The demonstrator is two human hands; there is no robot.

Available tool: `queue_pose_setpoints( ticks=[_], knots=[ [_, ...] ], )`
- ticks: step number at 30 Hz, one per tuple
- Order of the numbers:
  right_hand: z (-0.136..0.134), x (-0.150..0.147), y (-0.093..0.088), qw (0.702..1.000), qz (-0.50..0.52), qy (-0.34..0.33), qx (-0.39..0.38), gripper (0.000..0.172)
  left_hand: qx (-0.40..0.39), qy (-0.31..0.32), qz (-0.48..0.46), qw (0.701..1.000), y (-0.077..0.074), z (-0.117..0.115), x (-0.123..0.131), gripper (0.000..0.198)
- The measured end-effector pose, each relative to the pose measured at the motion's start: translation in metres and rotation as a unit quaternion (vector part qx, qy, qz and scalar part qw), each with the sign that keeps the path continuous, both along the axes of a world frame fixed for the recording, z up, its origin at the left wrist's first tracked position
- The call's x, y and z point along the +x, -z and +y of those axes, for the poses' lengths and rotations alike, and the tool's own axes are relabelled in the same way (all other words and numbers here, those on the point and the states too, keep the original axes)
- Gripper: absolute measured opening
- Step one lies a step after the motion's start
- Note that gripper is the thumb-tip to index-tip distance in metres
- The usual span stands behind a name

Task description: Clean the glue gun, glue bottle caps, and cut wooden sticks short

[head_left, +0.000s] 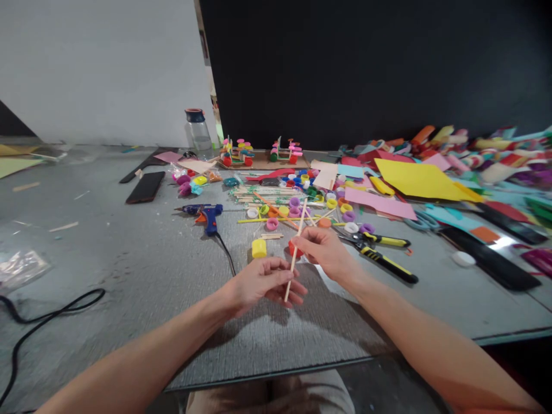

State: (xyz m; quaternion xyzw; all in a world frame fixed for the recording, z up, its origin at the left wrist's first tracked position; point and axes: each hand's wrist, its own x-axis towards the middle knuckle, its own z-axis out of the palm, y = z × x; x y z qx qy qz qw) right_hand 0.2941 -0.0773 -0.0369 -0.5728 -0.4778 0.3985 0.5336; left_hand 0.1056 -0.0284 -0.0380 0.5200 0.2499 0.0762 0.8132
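A thin wooden stick (298, 237) slants upright over the near middle of the table. My right hand (323, 248) pinches it around its middle, between thumb and fingers. Lower down, the stick passes between the thumb and the loosely curled fingers of my left hand (269, 280). Partly hidden behind my right fingertips is a red round piece (294, 249). A small yellow block-like piece (259, 248) stands just beyond my left hand. Short cut sticks (271, 236) lie behind it.
A blue glue gun (210, 218) with its cord lies to the left. Yellow-black pliers (388, 264) lie right of my right hand. Colourful bottle caps (348, 216), coloured paper (425, 179) and a phone (145, 187) spread farther back. Two small wheeled models (237, 154) and a bottle (198, 131) stand behind.
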Motion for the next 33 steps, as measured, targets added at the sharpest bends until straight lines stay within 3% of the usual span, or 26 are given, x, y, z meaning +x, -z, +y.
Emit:
queue_pose_setpoints(
  ticks=[7,12,15,18,22,24,29,33],
  knots=[
    [0.000,-0.006,-0.004,0.997,-0.073,-0.007,0.010,0.048,0.001,-0.026,0.000,1.000,0.000,-0.001,0.002,0.030],
    [-0.008,0.024,-0.027,0.984,-0.165,0.061,0.039,0.042,0.011,-0.046,-0.003,0.999,0.000,0.001,0.001,0.032],
    [-0.020,0.055,-0.044,0.957,-0.270,0.098,0.030,0.037,0.019,-0.061,-0.007,0.998,0.001,0.004,0.000,0.033],
    [-0.039,0.088,-0.052,0.908,-0.405,0.110,-0.009,0.031,0.026,-0.066,-0.013,0.997,0.000,0.006,0.000,0.034],
    [-0.074,0.128,-0.035,0.825,-0.543,0.131,-0.081,0.031,0.037,-0.065,-0.022,0.997,-0.002,0.006,-0.001,0.034],
    [-0.092,0.143,-0.020,0.799,-0.579,0.119,-0.109,0.036,0.040,-0.065,-0.025,0.997,-0.003,0.006,-0.001,0.032],
    [-0.110,0.163,0.009,0.764,-0.628,0.096,-0.114,0.045,0.038,-0.059,-0.029,0.997,-0.003,0.005,-0.001,0.032],
    [-0.105,0.177,0.015,0.754,-0.645,0.082,-0.097,0.045,0.020,-0.043,-0.041,0.998,-0.003,0.006,-0.001,0.034]
  ],
)
